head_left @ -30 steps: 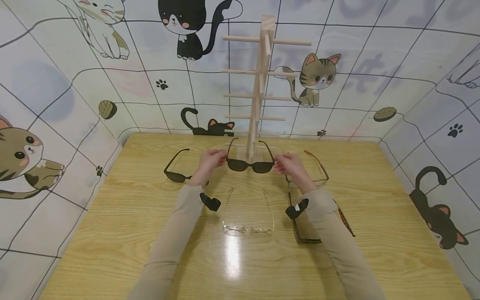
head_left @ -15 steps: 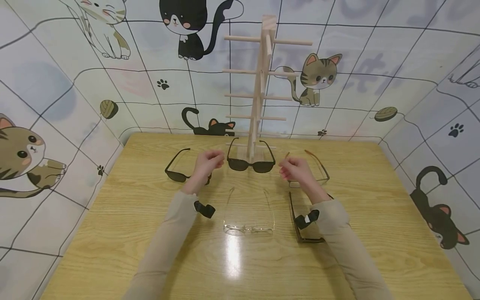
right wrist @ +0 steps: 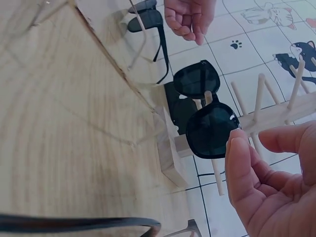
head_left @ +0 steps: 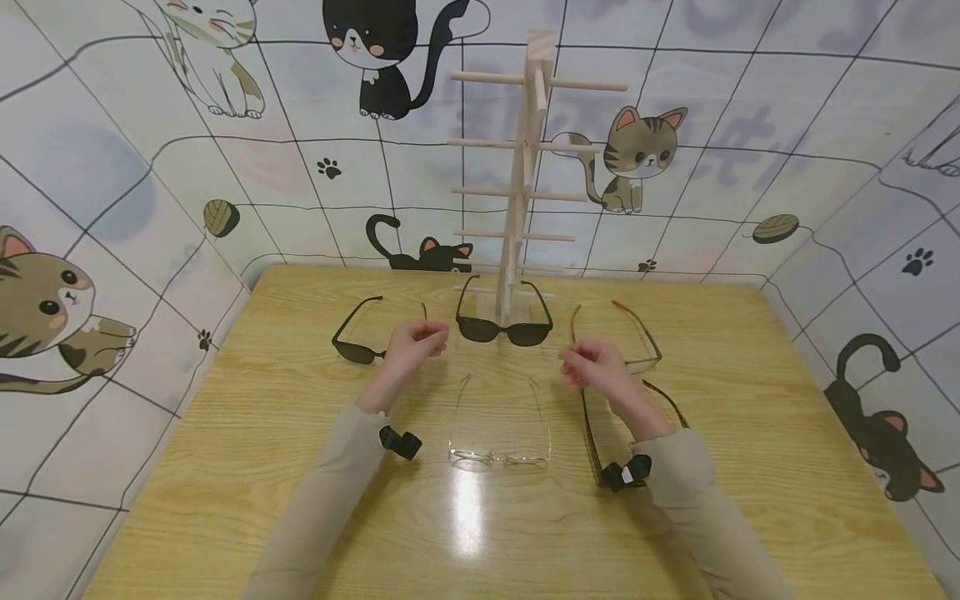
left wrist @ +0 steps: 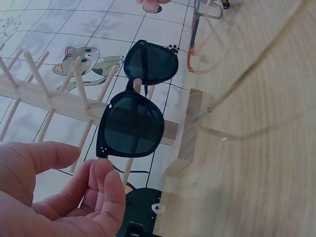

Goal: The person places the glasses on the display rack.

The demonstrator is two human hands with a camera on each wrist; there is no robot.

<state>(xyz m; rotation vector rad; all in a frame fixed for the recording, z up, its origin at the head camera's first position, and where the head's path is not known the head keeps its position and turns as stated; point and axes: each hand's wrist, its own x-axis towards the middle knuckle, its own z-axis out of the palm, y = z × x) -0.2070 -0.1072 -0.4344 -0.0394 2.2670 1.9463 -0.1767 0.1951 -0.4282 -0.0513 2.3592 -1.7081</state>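
Black sunglasses (head_left: 480, 331) hang low on a wooden peg rack (head_left: 516, 179), lenses facing me. My left hand (head_left: 408, 350) is just to their left, fingers loosely bent and holding nothing. In the left wrist view, a gap shows between thumb and fingers, below the sunglasses' frame (left wrist: 131, 128). On the other side, my right hand (head_left: 603, 375) is also free of any object, lower and farther from the sunglasses. The right wrist view shows its fingers (right wrist: 242, 173) loosely curved, overlapping the near lens (right wrist: 210, 133).
A second pair of sunglasses (head_left: 355, 353) lies on the wooden table (head_left: 247, 483), partly behind my left hand. Thin clear glasses (head_left: 491, 457) lie front centre. Brown-tipped glasses (head_left: 651, 335) and dark-framed glasses (head_left: 589, 429) are on the right. A cat-patterned backdrop (head_left: 360, 183) surrounds the table.
Both hands have left the hanging sunglasses, which stay on the rack. My right hand has moved right and toward me; my left has drawn slightly back toward me.
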